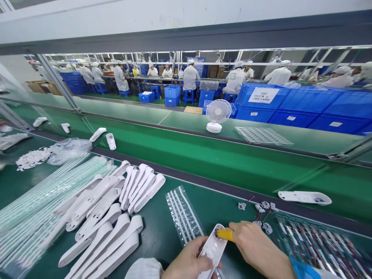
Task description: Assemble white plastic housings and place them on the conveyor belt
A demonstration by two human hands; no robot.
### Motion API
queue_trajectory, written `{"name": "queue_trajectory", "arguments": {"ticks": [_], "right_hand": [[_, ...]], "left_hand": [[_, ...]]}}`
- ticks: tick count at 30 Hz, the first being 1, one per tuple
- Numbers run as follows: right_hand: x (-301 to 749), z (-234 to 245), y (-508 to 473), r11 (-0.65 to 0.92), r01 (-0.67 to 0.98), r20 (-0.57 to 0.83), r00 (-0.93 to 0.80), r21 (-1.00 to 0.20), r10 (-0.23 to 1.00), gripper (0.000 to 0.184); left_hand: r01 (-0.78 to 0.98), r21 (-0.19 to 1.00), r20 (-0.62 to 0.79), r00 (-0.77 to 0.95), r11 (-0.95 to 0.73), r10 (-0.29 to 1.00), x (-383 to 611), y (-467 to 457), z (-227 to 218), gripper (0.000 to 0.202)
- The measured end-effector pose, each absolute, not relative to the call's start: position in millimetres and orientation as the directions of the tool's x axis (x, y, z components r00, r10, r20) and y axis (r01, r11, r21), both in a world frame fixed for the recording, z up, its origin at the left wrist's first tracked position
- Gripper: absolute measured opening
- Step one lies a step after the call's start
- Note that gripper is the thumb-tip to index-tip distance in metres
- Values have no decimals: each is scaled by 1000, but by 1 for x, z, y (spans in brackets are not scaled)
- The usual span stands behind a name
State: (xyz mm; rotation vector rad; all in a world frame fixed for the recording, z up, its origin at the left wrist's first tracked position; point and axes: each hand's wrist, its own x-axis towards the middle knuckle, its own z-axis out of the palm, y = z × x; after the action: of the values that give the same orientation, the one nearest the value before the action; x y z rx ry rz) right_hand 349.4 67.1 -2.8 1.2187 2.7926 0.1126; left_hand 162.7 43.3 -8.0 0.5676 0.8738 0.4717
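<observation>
Shell [218, 248], pinched in the left hand [187, 257] over the bench [157, 232], looks part-fitted, a yellow tip [225, 235] at its far end beside the right hand [251, 244], grip unclear, while a pile [101, 222] seems left.

At the lower centre, the white casing [216, 248] looks like smooth plastic with a soft sheen, beside a white cloth sleeve [144, 268], matt and creased. The green tabletop [157, 228] is smooth with a dull gloss. At left, a clear plastic bag [69, 150] is crinkled and shiny. Blue plastic bins [302, 118] at right carry a matt paper sign [264, 95]; smooth grey metal shows in the post [56, 79] at upper left.
</observation>
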Motion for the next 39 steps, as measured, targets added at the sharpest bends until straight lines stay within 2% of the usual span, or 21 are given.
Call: {"name": "queue_trajectory", "arguments": {"ticks": [7, 13, 16, 21, 26, 28, 35, 39], "right_hand": [[349, 2, 67, 660, 751, -142, -651, 22, 745, 23], [359, 16, 71, 526, 793, -75, -571, -308, 817, 33], [361, 18, 71, 475, 790, -71, -539, -389, 839, 33], [351, 13, 69, 454, 794, -214, -564, -404, 797, 31], [341, 11, 75, 434, 862, -311, -501, -261, 807, 29], [340, 13, 77, 428, 865, -294, -493, -261, 819, 30], [344, 13, 75, 410, 830, -226, -512, -378, 829, 34], [353, 20, 79, 338, 837, -145, -434, -430, 889, 31]], "left_hand": [[-170, 627, -569, 566, 760, 596, 164, 44, -8, 52], [-138, 600, -603, 568, 788, 560, 160, 44, -13, 57], [-133, 604, -602, 571, 786, 558, 158, 44, -13, 55], [-139, 624, -595, 555, 769, 582, 163, 44, -7, 56], [-115, 667, -582, 537, 736, 611, 167, 42, -11, 51], [-119, 675, -572, 538, 728, 619, 167, 42, -14, 51], [-142, 679, -549, 553, 720, 627, 165, 42, -8, 49], [-134, 659, -568, 557, 740, 606, 163, 43, -8, 52]]}}
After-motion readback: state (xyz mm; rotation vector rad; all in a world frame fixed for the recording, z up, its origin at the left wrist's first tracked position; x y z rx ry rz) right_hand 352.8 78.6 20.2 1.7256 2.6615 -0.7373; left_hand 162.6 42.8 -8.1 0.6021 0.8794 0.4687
